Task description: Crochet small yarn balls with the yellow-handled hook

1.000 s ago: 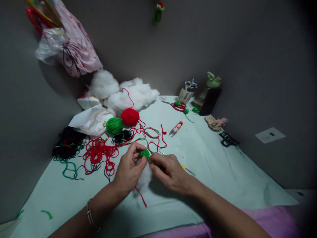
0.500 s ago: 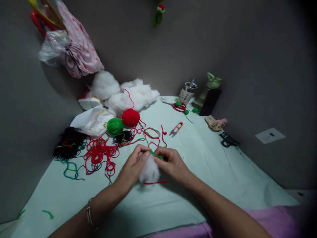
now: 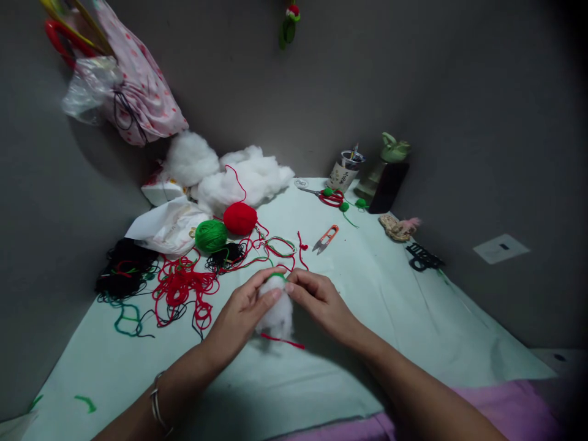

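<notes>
Two hands, head view: left hand (image 3: 243, 306) and right hand (image 3: 321, 300) are close to each other in the near middle of the pale table (image 3: 395, 343), fingertips almost meeting over one little bundle.
Left grip: clamped on a wad of white fluff (image 3: 277, 315), thumb pressed on its near face and the other fingers wrapped round the left and far side.
Right grip: thumb and forefinger pinched together at the right end of a green yarn piece (image 3: 278, 275), which runs along the fluff's far edge.
In the way: fingers cover both ends of the green bit, so no idea what shape it is overall.
Red strand: short red strand (image 3: 285, 341) just below the wad, on its near side.
Left clutter: red tangle (image 3: 181, 285) beside a black yarn heap (image 3: 124, 269), with a teal strand (image 3: 126, 320) trailing nearer.
Yarn balls: green ball (image 3: 211, 236) and red ball (image 3: 240, 218) side by side, farther off, partly blocking the big stuffing pile (image 3: 257, 174).
Cutters: orange snips (image 3: 326, 239) lying beyond the right hand; red-handled scissors (image 3: 309, 191) farther back among small green balls (image 3: 344, 207).
Far right: pen cup (image 3: 342, 176), then a bottle (image 3: 367, 177) partly hidden by a dark slab (image 3: 389, 187), and a black claw clip (image 3: 423, 257) nearer.
</notes>
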{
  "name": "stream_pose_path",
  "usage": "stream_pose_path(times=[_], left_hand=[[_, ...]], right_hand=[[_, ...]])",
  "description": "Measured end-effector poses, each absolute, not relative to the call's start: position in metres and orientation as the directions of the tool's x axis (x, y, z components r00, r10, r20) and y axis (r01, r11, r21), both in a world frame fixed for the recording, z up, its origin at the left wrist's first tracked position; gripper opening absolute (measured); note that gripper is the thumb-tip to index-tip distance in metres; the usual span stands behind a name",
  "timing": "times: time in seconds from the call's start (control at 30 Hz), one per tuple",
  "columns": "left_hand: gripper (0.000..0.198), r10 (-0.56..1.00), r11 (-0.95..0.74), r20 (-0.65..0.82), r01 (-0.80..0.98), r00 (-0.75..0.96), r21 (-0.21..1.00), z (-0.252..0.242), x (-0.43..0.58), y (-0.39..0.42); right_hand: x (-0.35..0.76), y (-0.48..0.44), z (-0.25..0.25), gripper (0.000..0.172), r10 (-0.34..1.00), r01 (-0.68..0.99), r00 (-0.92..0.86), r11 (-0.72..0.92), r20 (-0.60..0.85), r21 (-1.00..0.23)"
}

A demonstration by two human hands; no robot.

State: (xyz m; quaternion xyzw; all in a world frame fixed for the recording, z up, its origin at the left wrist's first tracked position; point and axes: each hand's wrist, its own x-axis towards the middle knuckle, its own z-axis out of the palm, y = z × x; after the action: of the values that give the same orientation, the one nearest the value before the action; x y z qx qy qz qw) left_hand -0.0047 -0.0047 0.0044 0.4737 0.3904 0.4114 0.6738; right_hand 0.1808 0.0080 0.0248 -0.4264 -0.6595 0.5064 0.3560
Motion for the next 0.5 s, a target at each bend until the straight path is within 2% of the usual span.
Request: stream_pose_path(times=[0.2,0.27,0.4,0.5], left_hand=[[0.03,0.956,0.171,-0.141,-0.099,0.255,0.98,0.003,-0.009,-0.001],[0.022,0.965,0.166,-0.14,-0.099,0.224,0.981,0.003,-0.008,0.0],[0.008,0.975,0.169,-0.146,-0.129,0.17,0.977,0.004,-0.003,0.002],[0.009,0.965,0.234,-0.204,-0.186,0.165,0.954,0.002,-0.001,0.003]], right_hand=[[0.179,0.004,0.021,0.027,0.903,0.375,-0.429,0.209,0.031,-0.903],[0.177,0.0,0.02,0.026,0.886,0.433,-0.46,0.288,0.065,-0.854],[0.174,-0.007,0.015,0.019,0.797,0.516,-0.579,0.523,0.175,-0.678],[0.173,-0.006,0.012,0.017,0.765,0.522,-0.618,0.571,0.18,-0.634]])
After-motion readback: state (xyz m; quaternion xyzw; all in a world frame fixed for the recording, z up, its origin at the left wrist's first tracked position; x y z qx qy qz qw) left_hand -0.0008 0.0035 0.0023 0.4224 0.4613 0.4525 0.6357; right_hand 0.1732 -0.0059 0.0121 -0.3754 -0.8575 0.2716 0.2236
